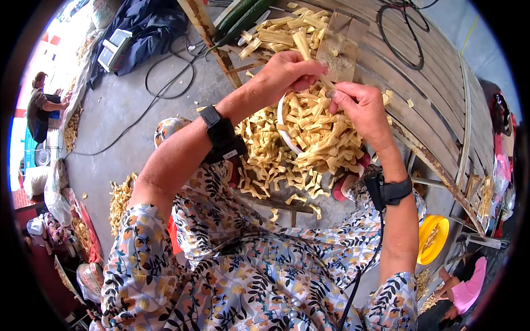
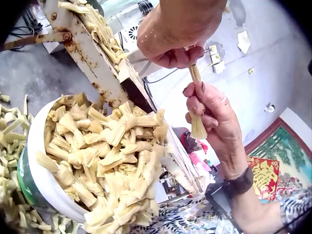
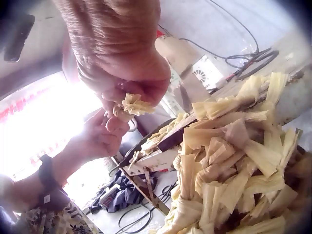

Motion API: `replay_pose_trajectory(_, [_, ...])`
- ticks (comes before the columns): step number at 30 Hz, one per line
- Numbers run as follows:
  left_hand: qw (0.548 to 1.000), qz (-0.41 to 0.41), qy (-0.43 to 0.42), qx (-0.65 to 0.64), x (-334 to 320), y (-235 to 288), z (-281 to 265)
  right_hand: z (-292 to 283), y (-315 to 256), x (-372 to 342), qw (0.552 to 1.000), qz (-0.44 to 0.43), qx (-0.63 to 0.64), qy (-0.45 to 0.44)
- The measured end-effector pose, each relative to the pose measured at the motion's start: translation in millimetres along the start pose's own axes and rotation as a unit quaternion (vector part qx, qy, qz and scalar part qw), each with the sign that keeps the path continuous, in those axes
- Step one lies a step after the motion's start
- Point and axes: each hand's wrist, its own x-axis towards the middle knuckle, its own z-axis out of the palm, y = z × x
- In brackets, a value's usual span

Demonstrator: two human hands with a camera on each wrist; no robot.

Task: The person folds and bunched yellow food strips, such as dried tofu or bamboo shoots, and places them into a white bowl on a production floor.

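Between my two hands a pale yellow, fibrous strip (image 1: 302, 45) is stretched above a heap of similar pieces. My left hand (image 1: 291, 73) pinches it near the middle, with one end sticking up past the fingers. From the other side my right hand (image 1: 361, 112) pinches it close to the left fingertips. In the left wrist view, a frayed end (image 2: 198, 129) hangs below the right fingers. Directly under the hands, a white-rimmed bucket (image 2: 39, 141) is heaped with knotted yellow pieces (image 2: 117, 146), several of which lie spilled around it.
Ahead stands a slatted wooden bench (image 1: 408, 83) with a rusty frame, bearing unknotted strips (image 1: 287, 33), a small wooden block (image 1: 338, 55) and a black cable (image 1: 417, 47). Cucumbers (image 1: 243, 22) lie at its left end. A yellow bucket (image 1: 432, 240) stands at the right. Other people sit at both sides.
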Motion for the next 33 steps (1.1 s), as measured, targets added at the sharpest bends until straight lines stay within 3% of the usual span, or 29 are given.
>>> replay_pose_trajectory(2, [0.999,-0.007,0.043,-0.019,-4,4,2,0,-1,0,1.000,0.004,-0.002,-0.015])
replay_pose_trajectory(5, [1.000,-0.009,-0.025,0.012,7,-2,-14,5,9,2,0.997,-0.012,0.081,-0.006])
replay_pose_trajectory(8, [0.999,-0.006,-0.049,-0.011,1,-2,-10,-5,-4,0,0.985,0.135,0.093,-0.058])
replay_pose_trajectory(9, [0.998,-0.014,-0.048,-0.032,-2,2,-10,-8,-2,-1,0.979,0.134,0.133,-0.080])
replay_pose_trajectory(13, [0.999,-0.026,-0.022,-0.020,-4,-1,-7,-13,0,-1,0.978,0.150,0.103,-0.105])
replay_pose_trajectory(18, [0.997,-0.036,-0.064,-0.021,5,-8,-13,-14,-1,-2,0.982,0.159,0.053,-0.087])
replay_pose_trajectory(21, [0.995,-0.043,-0.082,-0.025,5,-10,-10,-17,2,-2,0.986,0.070,-0.138,-0.061])
replay_pose_trajectory(24, [0.995,-0.045,-0.082,-0.047,8,-14,-7,-11,-8,-3,0.954,0.040,-0.297,-0.001])
replay_pose_trajectory(25, [0.994,-0.035,-0.094,-0.053,9,-14,-8,-11,-8,-3,0.943,-0.028,-0.330,0.020])
replay_pose_trajectory(28, [0.997,-0.016,-0.068,-0.039,12,-14,-12,-8,5,3,0.944,-0.184,-0.256,0.102])
replay_pose_trajectory(31, [0.997,0.025,-0.072,-0.002,9,-7,-13,-8,10,-1,0.992,0.024,-0.122,0.004])
replay_pose_trajectory(33, [0.998,0.018,-0.046,0.038,10,-7,-15,-6,10,-1,0.995,0.012,-0.099,0.008])
